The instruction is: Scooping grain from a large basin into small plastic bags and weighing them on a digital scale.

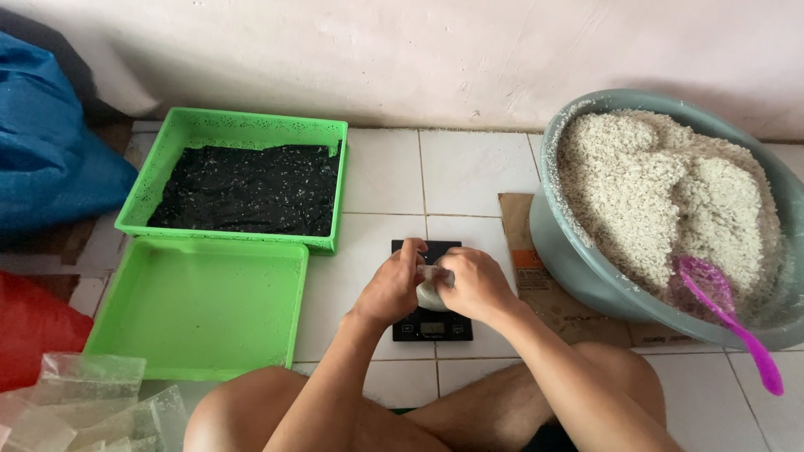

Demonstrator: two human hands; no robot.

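The big grey-green basin [586,276] sits to the right of the fingers, tilted toward the person and heaped with pale white grain [670,192]; a pink scoop [720,310] lies in it, handle sticking out over the rim. Off to the left of the fingers are two green plastic trays: the far tray [243,125] is lined with something black flecked with grains, the near tray [201,310] is bare. Lower left, well away from the fingers, lies a loose pile of clear plastic bags [92,402]. Directly under the fingers is a small black kitchen scale [431,322] on the white tiled floor [385,167].

Both hands meet over the scale. The left hand [392,289] and right hand [477,285] have their fingers closed together on a small filled bag [430,293], which shows as a pale bulge between them, just above the scale's platform; whether it rests on the platform I cannot tell.

The hands appear to be closing or pressing the bag's mouth. To do that well, I would judge it best to keep the bag upright so the grain settles below the fingers, pinch along the opening from one end to the other, and keep the wrists from leaning on the scale.
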